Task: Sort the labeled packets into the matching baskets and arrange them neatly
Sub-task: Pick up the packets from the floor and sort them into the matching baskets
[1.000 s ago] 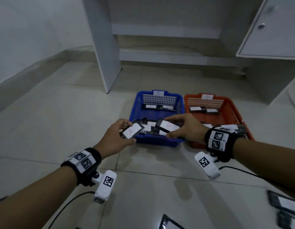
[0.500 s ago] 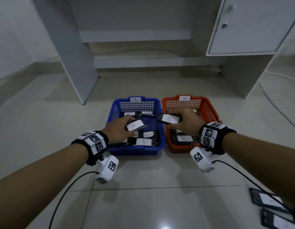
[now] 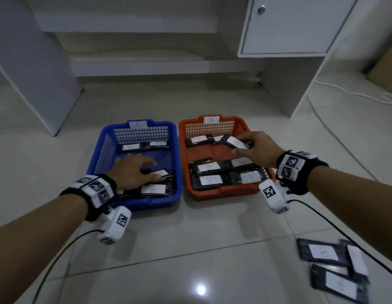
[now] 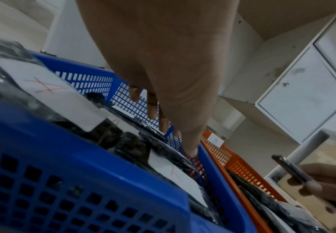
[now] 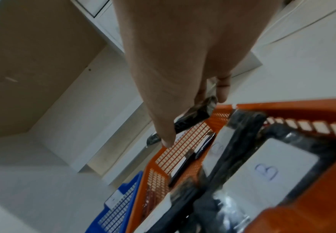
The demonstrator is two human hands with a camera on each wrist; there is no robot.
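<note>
The blue basket (image 3: 177,161) tagged A and the orange basket (image 3: 183,163) tagged B stand side by side on the floor, each with several black packets with white labels inside. My left hand (image 3: 152,170) is low in the blue basket with its fingers stretched out, and its thumb rests on an A packet (image 3: 161,172) lying there. In the left wrist view that A packet (image 4: 175,176) lies under the thumb tip. My right hand (image 3: 238,144) pinches a B packet (image 3: 231,141) above the far half of the orange basket, and the right wrist view shows this packet (image 5: 195,116) tilted over the rim (image 5: 282,108).
Three loose packets (image 3: 322,252) lie on the tiles at the lower right. A white desk panel (image 3: 37,73) stands behind the baskets on the left, a cabinet (image 3: 289,25) on the right. A white cable (image 3: 344,93) runs along the floor at far right.
Both hands moved forward and down into their baskets. The left hand laid its A packet in the blue basket and spread its fingers. The right hand carried its B packet further into the orange basket.
</note>
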